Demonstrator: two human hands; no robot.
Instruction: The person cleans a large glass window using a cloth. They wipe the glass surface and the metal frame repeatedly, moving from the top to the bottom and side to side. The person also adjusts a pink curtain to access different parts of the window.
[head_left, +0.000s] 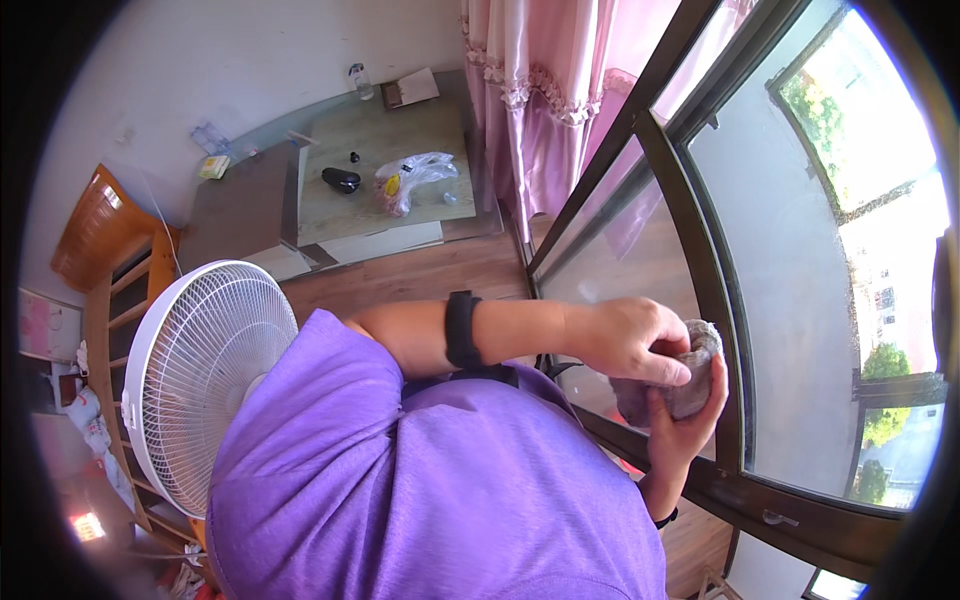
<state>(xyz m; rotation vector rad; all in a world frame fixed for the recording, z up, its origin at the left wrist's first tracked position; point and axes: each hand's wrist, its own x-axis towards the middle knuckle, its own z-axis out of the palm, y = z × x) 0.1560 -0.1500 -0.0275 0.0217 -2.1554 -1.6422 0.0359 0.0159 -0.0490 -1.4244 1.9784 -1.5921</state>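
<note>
A grey, crumpled cloth (694, 379) is held between both of my hands beside the dark-framed window. My left hand (637, 341) reaches across from the left, its thumb and fingers gripping the cloth's upper side. Around the cloth from below and the right curls my right hand (686, 427), thumb on the near side. Just behind the cloth stands the dark frame bar (712, 262) of the glass panels. Part of the cloth is hidden by my fingers.
A white electric fan (202, 375) stands close to my left side. Pink curtains (547, 112) hang beyond the window frame. A low platform (390, 135) holds a plastic bag (412, 180), a black case (341, 180) and a bottle (361, 81). A wooden bed frame (124, 300) is at far left.
</note>
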